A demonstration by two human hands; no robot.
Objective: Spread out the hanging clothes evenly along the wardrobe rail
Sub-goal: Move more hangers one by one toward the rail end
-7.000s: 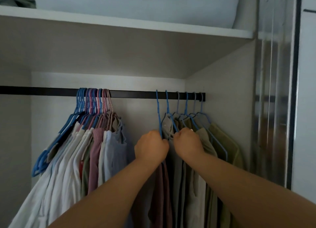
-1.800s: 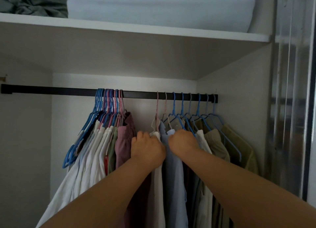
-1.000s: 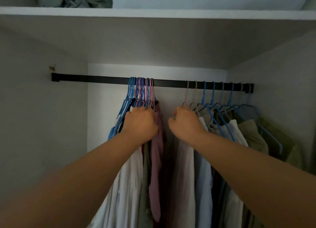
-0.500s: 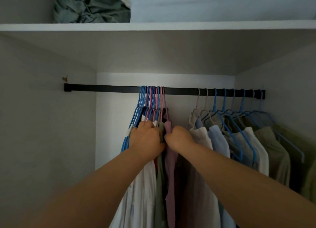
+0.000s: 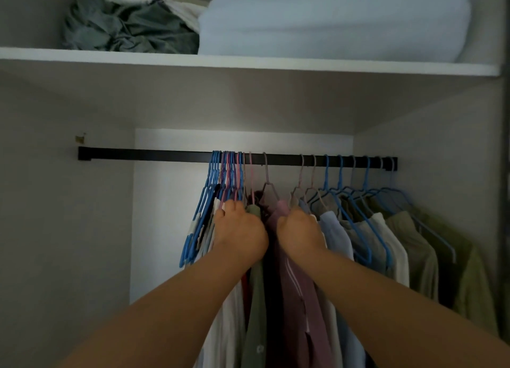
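Note:
A black rail [image 5: 165,155] runs across the wardrobe. Several blue and pink hangers are bunched tightly near its middle [image 5: 226,171], carrying white and green clothes. To the right, spaced hangers [image 5: 353,174] carry light blue, white and olive garments. My left hand [image 5: 240,233] is closed on the shoulders of the bunched clothes. My right hand [image 5: 299,231] grips the mauve shirt [image 5: 298,298], whose pink hanger [image 5: 266,174] hangs a little apart from the bunch.
The rail's left stretch is bare, up to the grey side wall [image 5: 55,229]. A white shelf [image 5: 248,64] above holds a folded pale blue duvet [image 5: 331,22] and crumpled green fabric [image 5: 124,28]. The right wall [image 5: 441,160] ends the rail.
My right hand has drawn the mauve shirt and its pink hanger rightwards out of the tight bunch. A gap has opened between the hands. The view tilted upwards slightly.

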